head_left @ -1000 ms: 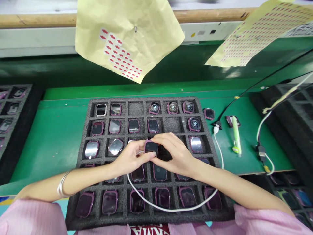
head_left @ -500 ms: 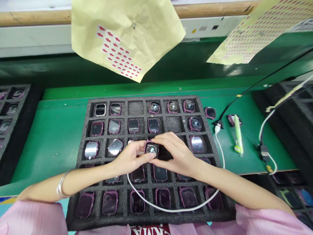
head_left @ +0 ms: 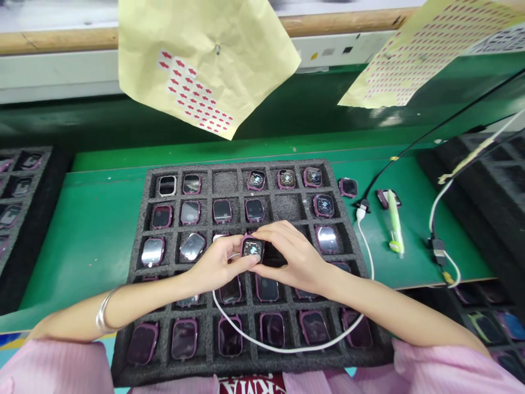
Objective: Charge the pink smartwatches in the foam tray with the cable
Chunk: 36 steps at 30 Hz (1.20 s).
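Observation:
Between both hands, above the middle of the foam tray [head_left: 288, 208], is a purple smartwatch [head_left: 252, 249] with its screen lit. My left hand [head_left: 221, 261] grips its left side, thumb across the lower front. My right hand [head_left: 293, 251] pinches it from the right, fingers on the top edge and thumb below. A white charging cable [head_left: 283, 349] loops from behind my left hand across the tray and up to a plug at the right; its end at the watch is hidden. Watches with dark or lit screens [head_left: 324, 206] lie in the tray's compartments.
Right of the tray lie a loose watch [head_left: 348, 187], another watch under a green pen-like tool [head_left: 394, 224], and cable connectors [head_left: 438, 250]. More foam trays stand at the left [head_left: 45, 219] and right. A yellow sheet with arrow stickers [head_left: 246, 60] hangs over the back.
The view has shifted slightly, moving the background and tray a little leftward. Both hands keep the same hold on the watch.

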Available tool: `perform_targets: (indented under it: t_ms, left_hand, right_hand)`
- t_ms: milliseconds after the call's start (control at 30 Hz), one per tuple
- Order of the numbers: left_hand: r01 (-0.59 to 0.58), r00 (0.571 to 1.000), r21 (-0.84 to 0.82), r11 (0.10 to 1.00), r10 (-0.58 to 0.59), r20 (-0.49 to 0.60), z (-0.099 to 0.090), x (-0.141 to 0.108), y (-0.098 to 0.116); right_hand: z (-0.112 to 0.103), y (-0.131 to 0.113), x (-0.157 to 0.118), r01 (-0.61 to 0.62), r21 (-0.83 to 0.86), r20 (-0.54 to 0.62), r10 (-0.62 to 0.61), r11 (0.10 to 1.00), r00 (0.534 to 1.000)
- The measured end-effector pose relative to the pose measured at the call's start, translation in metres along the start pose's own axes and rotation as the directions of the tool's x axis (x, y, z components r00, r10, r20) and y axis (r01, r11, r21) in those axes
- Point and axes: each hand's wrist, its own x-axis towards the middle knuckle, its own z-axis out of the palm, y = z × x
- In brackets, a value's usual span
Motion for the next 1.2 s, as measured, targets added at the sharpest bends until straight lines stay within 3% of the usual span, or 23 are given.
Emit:
perform_targets:
  t_ms: [600, 767, 867, 1033, 1200]
  left_hand:
    - [-0.023, 1.0, 0.026, 0.999, 0.023, 0.013, 0.001, 0.001, -0.007]
    - [0.037, 0.997, 0.052, 0.998, -0.04, 0.071, 0.0, -0.005, 0.0]
    - [0.092, 0.992, 0.049, 0.995, -0.096, 0.086, -0.009, -0.014, 0.006]
    - [0.112, 0.993, 0.016, 0.994, -0.113, 0.032, -0.024, -0.025, 0.007]
    - [0.116, 0.991, -0.002, 0.993, -0.115, 0.072, -0.026, -0.021, 0.008]
  right_hand:
    - [0.0, -0.002, -0.001, -0.008, -0.007, 0.008, 0.008, 1.0, 1.0]
    - [-0.032, 0.011, 0.009, -0.025, 0.07, -0.058, 0.029, 0.997, 0.998]
    - [-0.058, 0.037, 0.006, -0.119, -0.079, -0.112, 0.11, 0.99, 0.988]
    - [-0.071, 0.06, 0.004, -0.138, -0.333, 0.071, 0.171, 0.933, 0.983]
    - [-0.043, 0.048, 0.04, 0.0, -0.412, 0.247, 0.111, 0.911, 0.963]
